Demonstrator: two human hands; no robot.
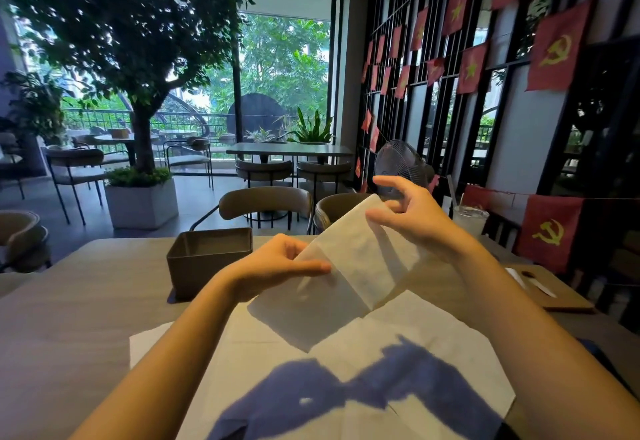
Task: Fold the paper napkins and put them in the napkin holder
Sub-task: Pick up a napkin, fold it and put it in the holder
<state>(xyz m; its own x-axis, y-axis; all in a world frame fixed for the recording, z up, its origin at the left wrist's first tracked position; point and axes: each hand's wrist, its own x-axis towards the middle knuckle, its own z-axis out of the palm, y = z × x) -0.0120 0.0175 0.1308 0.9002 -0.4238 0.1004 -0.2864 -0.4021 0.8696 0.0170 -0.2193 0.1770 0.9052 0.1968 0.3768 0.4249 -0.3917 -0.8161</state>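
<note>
I hold a white paper napkin in the air above the table, partly unfolded, with crease lines showing. My left hand pinches its left edge between thumb and fingers. My right hand grips its upper right corner, fingers spread. Below lie more white napkins spread flat on the table, crossed by my arms' shadows. The dark square napkin holder stands to the left of my left hand, and no napkin shows inside it.
The wooden table stretches left. A glass with a straw stands far right, near a wooden board with cutlery. Two chairs face me across the table; a fan stands behind.
</note>
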